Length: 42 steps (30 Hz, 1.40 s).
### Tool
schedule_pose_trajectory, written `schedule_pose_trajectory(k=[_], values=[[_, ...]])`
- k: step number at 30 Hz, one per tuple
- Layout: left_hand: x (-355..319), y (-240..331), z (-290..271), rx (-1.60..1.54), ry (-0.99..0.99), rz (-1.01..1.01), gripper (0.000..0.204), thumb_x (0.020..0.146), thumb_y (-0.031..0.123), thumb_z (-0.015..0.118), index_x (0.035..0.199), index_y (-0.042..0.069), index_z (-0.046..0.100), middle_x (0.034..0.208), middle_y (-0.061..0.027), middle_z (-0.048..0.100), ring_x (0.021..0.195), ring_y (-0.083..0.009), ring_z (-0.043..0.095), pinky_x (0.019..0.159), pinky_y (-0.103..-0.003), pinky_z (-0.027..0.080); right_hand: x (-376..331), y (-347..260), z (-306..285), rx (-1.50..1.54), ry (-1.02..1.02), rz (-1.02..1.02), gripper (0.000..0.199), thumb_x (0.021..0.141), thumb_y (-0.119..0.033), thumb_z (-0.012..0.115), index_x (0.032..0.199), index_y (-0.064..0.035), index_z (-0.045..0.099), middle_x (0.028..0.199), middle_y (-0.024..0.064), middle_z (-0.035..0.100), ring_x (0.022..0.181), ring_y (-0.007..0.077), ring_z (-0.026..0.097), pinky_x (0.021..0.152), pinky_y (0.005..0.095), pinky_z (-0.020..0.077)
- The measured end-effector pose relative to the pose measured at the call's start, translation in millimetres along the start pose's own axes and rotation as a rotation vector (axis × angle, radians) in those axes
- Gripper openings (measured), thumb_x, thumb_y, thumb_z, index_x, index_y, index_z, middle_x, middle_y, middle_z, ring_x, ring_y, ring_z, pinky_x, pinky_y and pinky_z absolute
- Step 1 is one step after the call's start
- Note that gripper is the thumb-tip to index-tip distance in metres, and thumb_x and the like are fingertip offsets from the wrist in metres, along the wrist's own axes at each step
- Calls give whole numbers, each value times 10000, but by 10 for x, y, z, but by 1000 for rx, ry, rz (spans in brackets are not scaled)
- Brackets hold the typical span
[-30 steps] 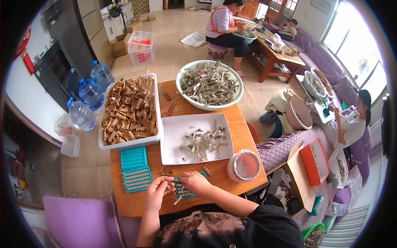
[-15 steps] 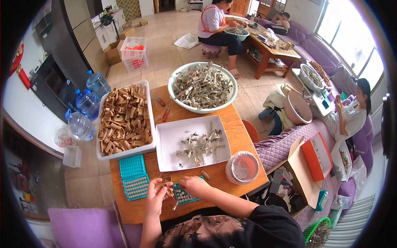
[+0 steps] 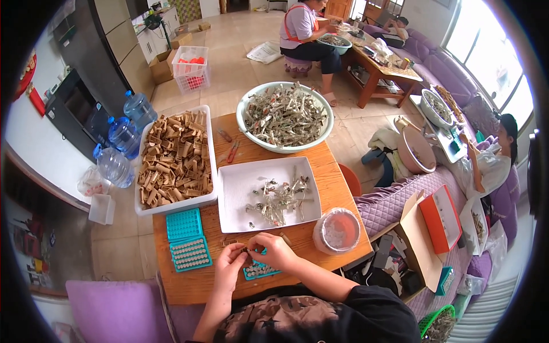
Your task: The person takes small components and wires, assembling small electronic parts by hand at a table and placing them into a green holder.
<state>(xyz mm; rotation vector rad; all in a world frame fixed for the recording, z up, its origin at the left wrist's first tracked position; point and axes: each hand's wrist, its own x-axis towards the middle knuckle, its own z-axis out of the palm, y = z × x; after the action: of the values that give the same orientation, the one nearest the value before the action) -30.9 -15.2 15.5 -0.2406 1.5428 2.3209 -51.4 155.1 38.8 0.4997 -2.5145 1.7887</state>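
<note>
My left hand [image 3: 229, 268] and my right hand [image 3: 275, 253] meet over the near edge of the wooden table. Their fingertips pinch together around something small and dark, too small to name. Under my right hand lies a teal tray [image 3: 260, 271] of small round silvery pieces, partly covered by my fingers. Just beyond my left fingertips is a brown shell-like piece [image 3: 230, 241]. A white tray [image 3: 234, 200] holding a tangle of pale, wiry pieces stands beyond my hands. To the left is a teal case [image 3: 190, 253] with rows of round pieces and its lid raised.
A white bin [image 3: 214, 154] of brown shells and a basin [image 3: 243, 117] heaped with wiry pieces stand farther back. Red-handled pliers [image 3: 233, 152] lie between them. A lined tub [image 3: 336, 231] is at the right edge. Other people sit at the far table and right sofa.
My hands have come together. The brown piece and dangling wiry strand no longer show in my left hand; a brown piece shows on the table behind it. The view has shifted slightly.
</note>
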Motion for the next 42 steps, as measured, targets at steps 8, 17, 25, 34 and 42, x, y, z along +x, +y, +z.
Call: schedule_pose_trajectory(k=[8, 17, 25, 34, 42], values=[[-19, -59, 30, 31, 10, -35, 240, 866, 18, 580, 1097, -9, 520, 966, -87, 627, 819, -124, 613, 706, -254, 526, -76, 47, -1, -9, -71, 6, 147, 722, -46, 663, 854, -9, 611, 773, 105, 604, 676, 210, 607, 630, 305, 507], [-51, -170, 105, -59, -11, -133, 242, 879, 31, 558, 1116, -10, 531, 982, -82, 635, 852, -146, 632, 715, -265, 540, -158, 2, -159, -69, -124, -20, 127, 739, -43, 645, 856, -5, 614, 793, 132, 601, 701, 260, 617, 637, 326, 506], [-81, -138, 147, -26, -33, -71, 222, 882, 44, 566, 1101, 15, 558, 978, -66, 643, 858, -123, 628, 722, -251, 531, -269, -4, -69, -93, 80, -155, 151, 756, -10, 648, 893, -18, 585, 848, 111, 619, 770, 259, 626, 668, 318, 513], [-31, -227, 22, -279, 107, -9, 208, 911, 98, 514, 1113, 56, 535, 1000, -72, 637, 815, -146, 628, 673, -290, 541, -214, -115, -31, -199, 45, -284, 236, 759, -62, 638, 986, -48, 576, 959, 99, 618, 906, 271, 600, 797, 375, 478], [-35, -41, -184, -387, 266, 3, 207, 903, 136, 514, 1101, 80, 533, 1003, -93, 635, 765, -157, 626, 640, -307, 549, -374, 403, -44, -636, -215, -38, 263, 752, -225, 657, 980, -107, 599, 902, 87, 564, 908, 282, 556, 867, 400, 410]])
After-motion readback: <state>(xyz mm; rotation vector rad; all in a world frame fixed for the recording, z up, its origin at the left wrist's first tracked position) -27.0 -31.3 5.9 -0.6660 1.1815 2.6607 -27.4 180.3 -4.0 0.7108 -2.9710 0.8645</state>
